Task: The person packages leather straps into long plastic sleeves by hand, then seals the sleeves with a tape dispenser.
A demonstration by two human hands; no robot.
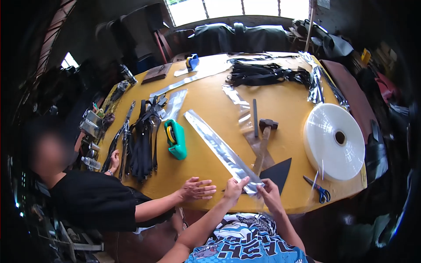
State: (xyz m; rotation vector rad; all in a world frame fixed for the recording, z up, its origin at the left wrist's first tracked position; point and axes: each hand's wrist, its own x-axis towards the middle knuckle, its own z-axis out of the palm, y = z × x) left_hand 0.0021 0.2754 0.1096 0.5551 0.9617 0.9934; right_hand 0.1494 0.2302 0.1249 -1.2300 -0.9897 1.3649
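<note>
A: Clear plastic sleeve (223, 151): we pinch its near end with both hands, left hand (234, 187) fingers pressed on the left edge, right hand (268, 193) fingers on the right corner.

B: It runs diagonally across the yellow worktop (206, 94), away from us.

A: Beside our left hand, a co-worker's hand (197, 189) lies flat, fingers spread.

B: Farther out we see a hammer (264, 142), a green tape dispenser (176, 139), blue scissors (319, 189) and a big film roll (334, 141).

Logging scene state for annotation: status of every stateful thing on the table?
Clear plastic sleeve: flat, near end pinched by left hand and right hand.
Hammer: lying flat.
Scissors: closed.
Film roll: on its side.
Green tape dispenser: loaded.
</note>
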